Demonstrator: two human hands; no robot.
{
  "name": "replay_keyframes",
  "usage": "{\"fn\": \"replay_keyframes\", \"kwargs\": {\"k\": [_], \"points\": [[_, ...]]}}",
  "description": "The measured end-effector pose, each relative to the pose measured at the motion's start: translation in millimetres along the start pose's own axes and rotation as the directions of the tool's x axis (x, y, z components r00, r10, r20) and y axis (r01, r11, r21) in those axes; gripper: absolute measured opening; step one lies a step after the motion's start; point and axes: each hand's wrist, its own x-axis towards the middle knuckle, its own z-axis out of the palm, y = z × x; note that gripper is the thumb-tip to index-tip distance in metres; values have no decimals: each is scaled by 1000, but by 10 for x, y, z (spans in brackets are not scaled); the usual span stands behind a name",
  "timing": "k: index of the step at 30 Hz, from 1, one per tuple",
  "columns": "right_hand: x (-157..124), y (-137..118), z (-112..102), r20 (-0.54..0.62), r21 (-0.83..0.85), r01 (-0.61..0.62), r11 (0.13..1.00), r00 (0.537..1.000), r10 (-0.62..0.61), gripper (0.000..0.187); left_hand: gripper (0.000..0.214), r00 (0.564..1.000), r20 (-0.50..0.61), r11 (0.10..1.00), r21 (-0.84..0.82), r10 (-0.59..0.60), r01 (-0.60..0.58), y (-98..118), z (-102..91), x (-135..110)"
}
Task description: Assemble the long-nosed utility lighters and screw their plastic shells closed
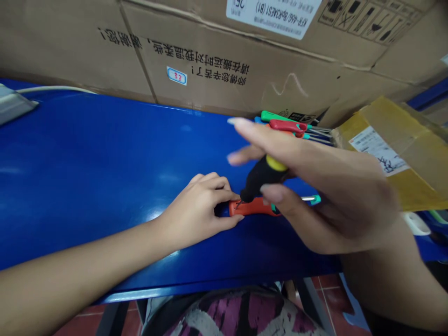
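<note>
My right hand (336,186) is closed around the black-and-yellow handle of a screwdriver (261,179), which is tilted, its thin shaft pointing down to the left. Its tip meets the near end of an orange-handled tool (254,206) lying on the table. A teal part and a metal shaft with a teal end show toward that tool's right, partly behind my right hand. My left hand (203,203) rests on the table and pinches the tool's left end between thumb and fingers. Whether the tip sits in a screw is too small to tell.
The tools lie on a blue table (105,154). Several similar tools with green and red handles (287,126) are piled behind my right hand. A large cardboard box (210,51) stands along the back. A taped carton (416,144) sits at right, and a grey object (16,102) at left.
</note>
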Motion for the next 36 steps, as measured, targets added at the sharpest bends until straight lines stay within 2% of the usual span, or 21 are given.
{"fn": "replay_keyframes", "kwargs": {"k": [3,5,8,9,12,14,16,19,21,23,24,28,29,31,33,36], "points": [[-23,17,18,-42,-54,21,998,999,-23,33,20,1000,20,1000,-9,-17,17,5,-3,1],[-35,26,22,-60,-55,-12,998,998,8,39,21,999,25,1000,-2,-24,24,8,-8,1],[-48,46,7,0,50,-45,998,999,45,50,21,1000,-3,1000,14,-6,6,3,-8,-2],[-49,59,2,-7,78,-39,996,999,39,51,21,1000,-9,1000,13,2,-2,0,-7,-4],[-43,107,9,-97,41,26,999,995,-22,36,20,1000,-6,1000,-1,10,-10,-5,-2,-6],[-39,124,23,-121,24,76,997,990,-72,40,20,1000,-4,1000,-2,8,-8,-4,-1,-3],[-41,114,31,-69,105,42,994,997,-35,49,20,1000,-2,1000,12,5,-5,-1,-2,0],[-46,74,31,11,185,-81,979,997,80,52,22,1000,2,1000,24,-2,2,2,-7,3],[-46,53,26,-27,56,-26,998,999,27,41,23,1000,16,1000,11,-9,9,1,-9,3],[-41,37,11,-39,-66,-6,998,999,3,41,23,999,31,1000,-2,-13,13,-4,-6,2],[-39,29,-1,-21,-73,-16,997,1000,15,45,23,1000,28,1000,-3,-11,11,-7,-1,1],[-38,5,-35,126,93,-49,994,991,37,53,23,1000,-8,1000,13,-5,5,-11,17,2],[-40,5,-31,116,76,-39,996,993,30,52,22,1000,-12,1000,11,-9,9,-8,16,5],[-43,17,-11,10,-41,-16,999,1000,17,43,20,1000,12,1000,4,-17,17,1,5,10],[-44,35,2,-44,-99,-10,995,999,6,42,21,999,41,1000,2,-20,20,7,-8,14],[-43,54,-14,84,62,-38,997,996,33,47,24,1000,16,1000,16,-9,9,0,-11,9]]}}
